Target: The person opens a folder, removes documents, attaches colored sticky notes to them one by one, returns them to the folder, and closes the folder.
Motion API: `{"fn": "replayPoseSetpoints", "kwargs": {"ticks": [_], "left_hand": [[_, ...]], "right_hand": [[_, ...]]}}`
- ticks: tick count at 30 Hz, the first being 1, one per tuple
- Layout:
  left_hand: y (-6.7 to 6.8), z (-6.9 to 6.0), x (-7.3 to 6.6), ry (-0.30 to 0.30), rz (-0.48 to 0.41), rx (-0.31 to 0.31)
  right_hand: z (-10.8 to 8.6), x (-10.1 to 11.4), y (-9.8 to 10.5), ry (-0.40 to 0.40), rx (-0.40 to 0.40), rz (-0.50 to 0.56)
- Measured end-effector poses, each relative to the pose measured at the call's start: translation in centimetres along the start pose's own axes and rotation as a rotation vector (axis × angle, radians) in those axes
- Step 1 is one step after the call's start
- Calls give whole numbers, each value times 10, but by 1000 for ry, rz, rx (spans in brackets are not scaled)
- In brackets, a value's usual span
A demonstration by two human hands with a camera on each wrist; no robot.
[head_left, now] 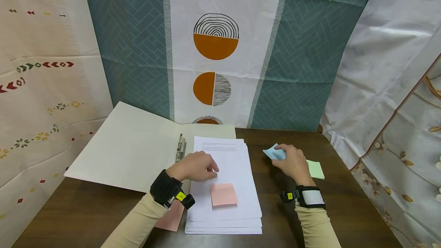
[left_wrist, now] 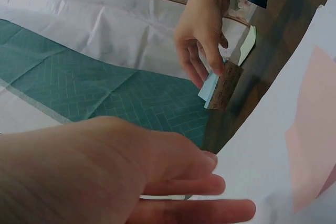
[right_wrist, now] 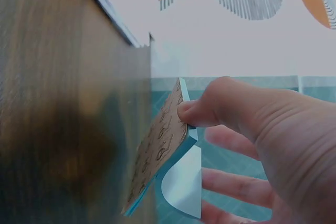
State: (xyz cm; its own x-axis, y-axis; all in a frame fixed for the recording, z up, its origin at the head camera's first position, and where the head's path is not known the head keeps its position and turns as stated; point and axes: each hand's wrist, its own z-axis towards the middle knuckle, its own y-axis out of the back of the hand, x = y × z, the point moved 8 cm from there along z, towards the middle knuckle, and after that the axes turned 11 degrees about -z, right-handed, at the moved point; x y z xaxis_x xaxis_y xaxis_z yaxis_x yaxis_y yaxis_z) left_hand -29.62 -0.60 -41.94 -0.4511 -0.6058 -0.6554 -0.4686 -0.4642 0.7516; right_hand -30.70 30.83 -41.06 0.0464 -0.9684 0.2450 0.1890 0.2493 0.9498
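Observation:
A pad of blue sticky notes [head_left: 277, 154] is pinched between the thumb and fingers of the right hand [head_left: 293, 163]. In the right wrist view the pad's brown printed backing [right_wrist: 160, 148] faces the thumb, and a blue sheet [right_wrist: 184, 184] bends away from it. Over the stack of white paper [head_left: 241, 194] the left hand [head_left: 197, 167] hovers, fingers loosely bent and holding nothing. Below that hand, a pink sticky note [head_left: 223, 194] lies on the top sheet.
An open white binder [head_left: 138, 144] with a metal clip [head_left: 180, 148] lies at the left. Another pink note [head_left: 171, 217] is partly under the left forearm. A green note [head_left: 315, 169] lies right of the right hand. Patterned cloths hang behind and at both sides.

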Motion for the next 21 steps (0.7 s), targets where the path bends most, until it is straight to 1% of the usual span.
{"fn": "replayPoseSetpoints", "kwargs": {"ticks": [3,5,9,11,14,18,21], "left_hand": [[3,1,-3,-61,1,-23],[5,2,-6,-89,-1,-38],[10,2,-7,-108,-13,-75],[12,1,-9,-114,-24,-94],[15,0,-12,-136,-40,-114],[17,-1,-15,-167,-65,-122],[19,-1,-17,-179,-76,-124]], "right_hand": [[0,5,6,14,-28,6],[0,9,10,25,-48,7],[-2,18,21,52,-102,20],[-4,25,28,73,-145,31],[-9,35,42,106,-229,69],[-16,47,58,146,-326,112],[-18,52,62,157,-353,118]]}}
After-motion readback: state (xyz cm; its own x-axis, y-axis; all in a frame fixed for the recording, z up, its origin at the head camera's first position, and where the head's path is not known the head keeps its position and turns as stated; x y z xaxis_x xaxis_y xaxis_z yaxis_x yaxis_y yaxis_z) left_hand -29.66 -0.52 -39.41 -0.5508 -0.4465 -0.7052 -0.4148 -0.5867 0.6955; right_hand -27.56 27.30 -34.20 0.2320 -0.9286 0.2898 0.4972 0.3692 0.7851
